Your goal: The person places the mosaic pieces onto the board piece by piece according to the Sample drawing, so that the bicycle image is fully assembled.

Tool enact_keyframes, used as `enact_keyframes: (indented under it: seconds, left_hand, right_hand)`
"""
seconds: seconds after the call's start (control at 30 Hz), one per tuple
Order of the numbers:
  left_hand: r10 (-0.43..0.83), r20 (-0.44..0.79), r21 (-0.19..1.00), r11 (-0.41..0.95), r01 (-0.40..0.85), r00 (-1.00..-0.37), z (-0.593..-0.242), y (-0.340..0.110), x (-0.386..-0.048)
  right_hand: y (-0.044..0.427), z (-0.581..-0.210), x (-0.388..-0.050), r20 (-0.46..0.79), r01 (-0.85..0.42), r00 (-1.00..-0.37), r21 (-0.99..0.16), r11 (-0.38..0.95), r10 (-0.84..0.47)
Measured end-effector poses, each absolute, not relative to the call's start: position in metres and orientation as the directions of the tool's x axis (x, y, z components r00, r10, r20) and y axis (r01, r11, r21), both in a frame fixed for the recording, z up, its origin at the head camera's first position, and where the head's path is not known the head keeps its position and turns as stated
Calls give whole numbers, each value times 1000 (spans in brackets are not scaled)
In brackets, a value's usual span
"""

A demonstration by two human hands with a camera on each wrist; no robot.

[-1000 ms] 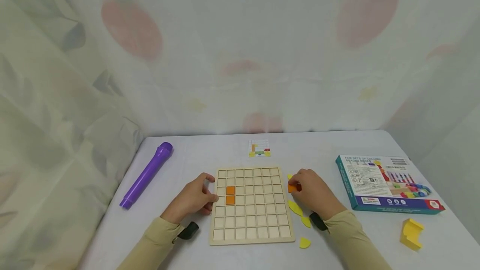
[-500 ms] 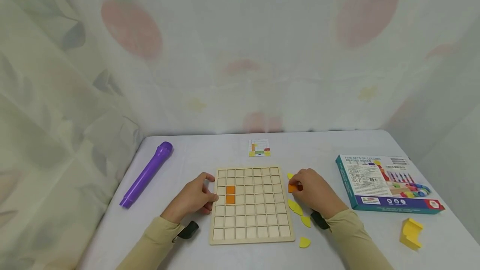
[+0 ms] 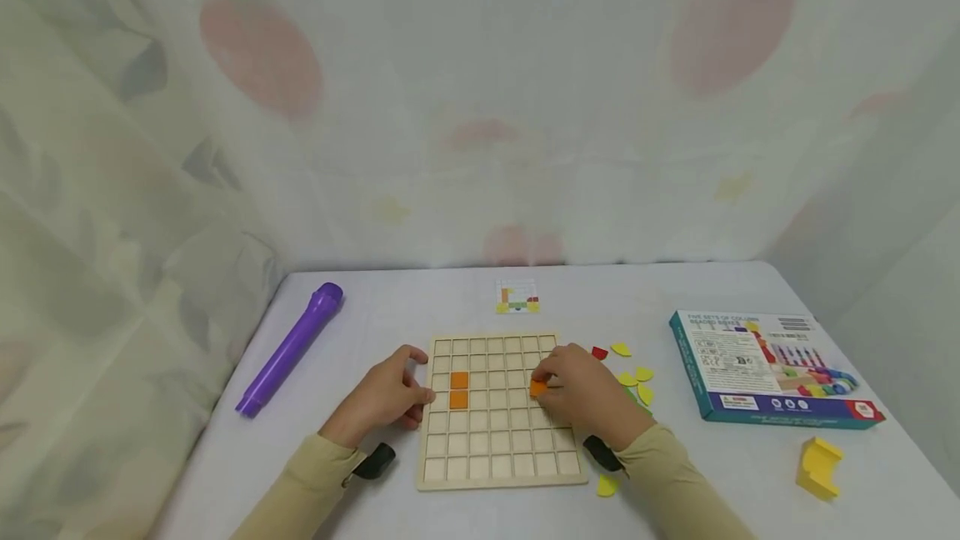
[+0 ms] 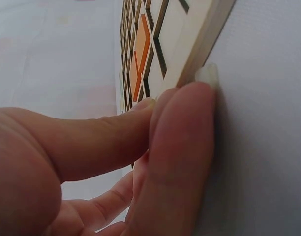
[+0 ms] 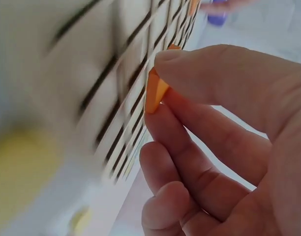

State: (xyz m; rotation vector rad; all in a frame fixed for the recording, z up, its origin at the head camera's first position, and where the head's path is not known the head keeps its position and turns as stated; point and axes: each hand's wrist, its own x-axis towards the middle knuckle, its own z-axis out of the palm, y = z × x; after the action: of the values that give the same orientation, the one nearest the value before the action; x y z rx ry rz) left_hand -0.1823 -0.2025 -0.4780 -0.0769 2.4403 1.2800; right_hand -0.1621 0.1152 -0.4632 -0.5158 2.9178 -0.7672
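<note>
A wooden grid board lies flat on the table, with two orange square tiles set one above the other in its cells. At the board's left edge, my left hand pinches the rim, thumb on top and fingertips at the side. Over the right part of the board, my right hand holds another orange tile between thumb and fingers. In the right wrist view that tile is tilted close to the grid; whether it touches a cell I cannot tell.
Right of the board lie several yellow pieces, a red piece and a partly hidden green piece. A pattern card lies behind the board. Farther out are a purple microphone-shaped tube, a flat box and a yellow block.
My right hand has moved left from the pieces beside the board to above the grid, carrying the orange tile. Red, yellow and green pieces it covered now show. My left hand stays put.
</note>
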Motion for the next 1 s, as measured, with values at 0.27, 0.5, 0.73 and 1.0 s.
enact_keyframes:
  seconds: [0.27,0.5,0.73,1.0]
  left_hand:
    - [128,-352,759,618,-203,-927,-475,-203,-182]
    - [123,-353,760,615,-208,-927,-474,-203,-180]
    - [126,-349,758,621,-200,-929,-475,-203,-182]
    - [127,-339,752,632,-188,-932,-477,-203,-182]
  right_hand:
    - [57,-465,-157,70,-474,-864,-448,758,-499]
    - [27,-472,-150,94,-526,-835,-424,737,-542]
    - [19,-477,-147,107,-557,-819,-378,739,-563]
    - [16,-476,-144,96,-550,-825,-360,754,-557]
